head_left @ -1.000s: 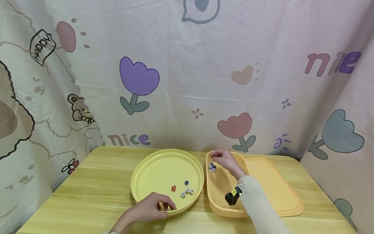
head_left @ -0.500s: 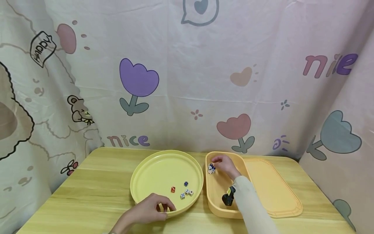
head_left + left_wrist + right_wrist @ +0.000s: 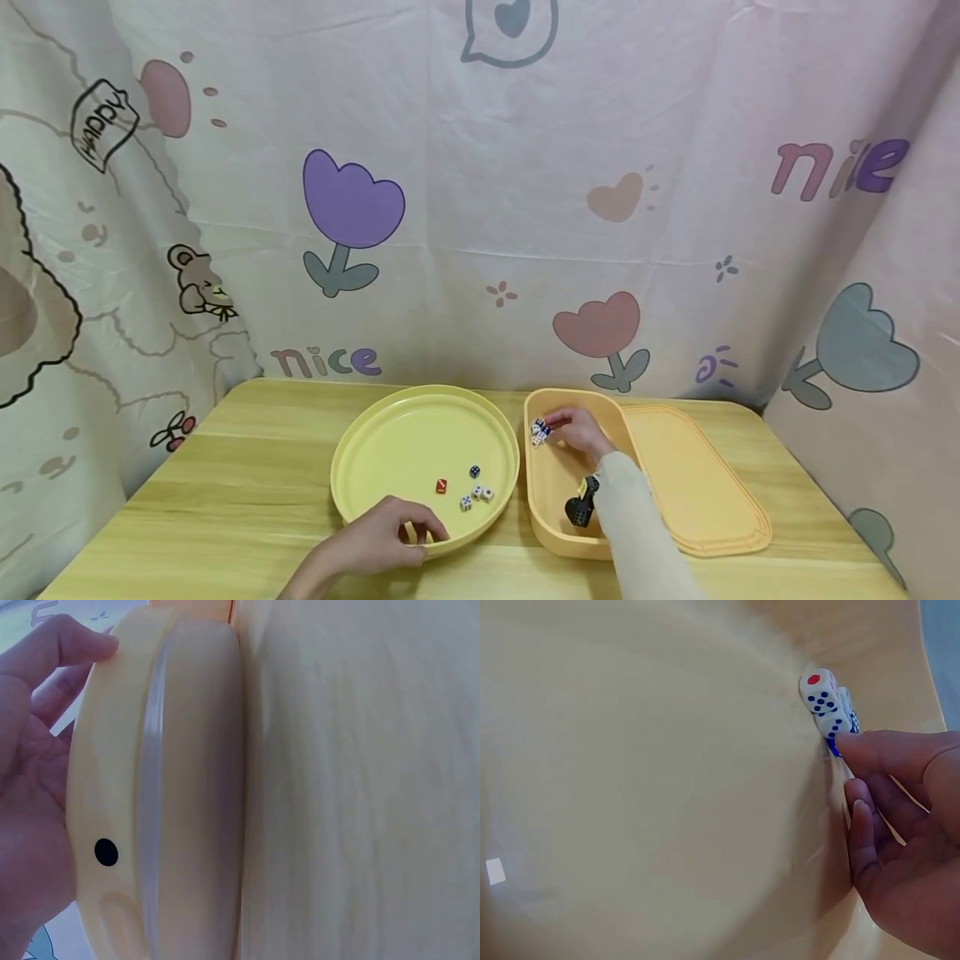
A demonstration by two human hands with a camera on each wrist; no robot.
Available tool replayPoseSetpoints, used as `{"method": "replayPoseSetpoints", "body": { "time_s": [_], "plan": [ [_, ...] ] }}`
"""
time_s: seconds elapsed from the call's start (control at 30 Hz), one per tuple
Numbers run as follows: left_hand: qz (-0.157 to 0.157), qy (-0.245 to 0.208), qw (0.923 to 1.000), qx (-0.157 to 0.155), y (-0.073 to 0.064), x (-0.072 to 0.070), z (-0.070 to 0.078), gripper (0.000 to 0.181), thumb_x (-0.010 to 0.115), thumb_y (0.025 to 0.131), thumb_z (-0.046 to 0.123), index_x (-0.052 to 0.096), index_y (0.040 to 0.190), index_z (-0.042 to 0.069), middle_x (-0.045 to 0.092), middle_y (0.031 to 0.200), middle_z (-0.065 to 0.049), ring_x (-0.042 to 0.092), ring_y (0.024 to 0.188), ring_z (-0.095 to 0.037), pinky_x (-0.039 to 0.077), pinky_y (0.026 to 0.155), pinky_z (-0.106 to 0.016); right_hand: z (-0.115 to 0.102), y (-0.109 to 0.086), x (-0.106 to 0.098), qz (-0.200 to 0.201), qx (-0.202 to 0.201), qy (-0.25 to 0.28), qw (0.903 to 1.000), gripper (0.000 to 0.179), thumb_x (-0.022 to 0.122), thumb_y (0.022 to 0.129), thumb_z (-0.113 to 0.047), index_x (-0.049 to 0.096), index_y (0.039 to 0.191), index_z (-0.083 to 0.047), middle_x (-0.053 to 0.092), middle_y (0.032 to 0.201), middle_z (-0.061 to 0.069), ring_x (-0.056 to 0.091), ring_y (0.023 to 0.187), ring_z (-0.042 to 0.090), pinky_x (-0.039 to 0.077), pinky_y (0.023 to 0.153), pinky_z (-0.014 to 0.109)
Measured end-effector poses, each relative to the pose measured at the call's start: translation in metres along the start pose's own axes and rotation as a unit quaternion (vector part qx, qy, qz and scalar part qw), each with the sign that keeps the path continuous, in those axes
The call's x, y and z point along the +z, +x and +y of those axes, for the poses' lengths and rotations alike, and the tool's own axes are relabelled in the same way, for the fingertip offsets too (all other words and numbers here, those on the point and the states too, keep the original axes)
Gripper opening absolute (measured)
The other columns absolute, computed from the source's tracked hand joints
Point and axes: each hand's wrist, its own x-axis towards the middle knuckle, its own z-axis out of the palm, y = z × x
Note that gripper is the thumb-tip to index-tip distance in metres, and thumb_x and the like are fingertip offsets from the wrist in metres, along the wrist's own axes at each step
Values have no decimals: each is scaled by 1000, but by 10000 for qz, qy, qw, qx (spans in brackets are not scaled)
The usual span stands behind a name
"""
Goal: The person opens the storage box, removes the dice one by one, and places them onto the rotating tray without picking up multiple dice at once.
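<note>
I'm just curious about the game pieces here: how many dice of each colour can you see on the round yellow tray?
Red die: 1
Dark blue die: 1
White dice: 3
Total visible on the round yellow tray: 5

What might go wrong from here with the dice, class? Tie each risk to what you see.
The right grip is at the huddled dice by the wall of the orange box, so it might knock neighbours aside. The left grip holds the rim of the yellow tray; a tug could tilt it and set its loose dice rolling.
</note>
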Motion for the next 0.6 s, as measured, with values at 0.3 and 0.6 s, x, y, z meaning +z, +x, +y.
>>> {"method": "replayPoseSetpoints", "body": {
  "time_s": [0.3,0.6],
  "plan": [
    [-32,10,10000,-53,1,-1,-1,26,61,74,-4,67,93,12,62,83,7,52,71,-1,46,57,-22,0,-1,2,30,225,38,9997,25,69,68,8,66,93,5,64,84,8,56,75,16,44,66,26],
    [-17,27,10000,-28,1,1,-1,27,60,74,-4,67,93,14,62,83,9,52,71,-1,46,57,-21,-3,-4,2,181,187,-204,9995,19,69,70,8,68,88,4,64,85,9,54,77,18,43,68,27]
  ]
}}
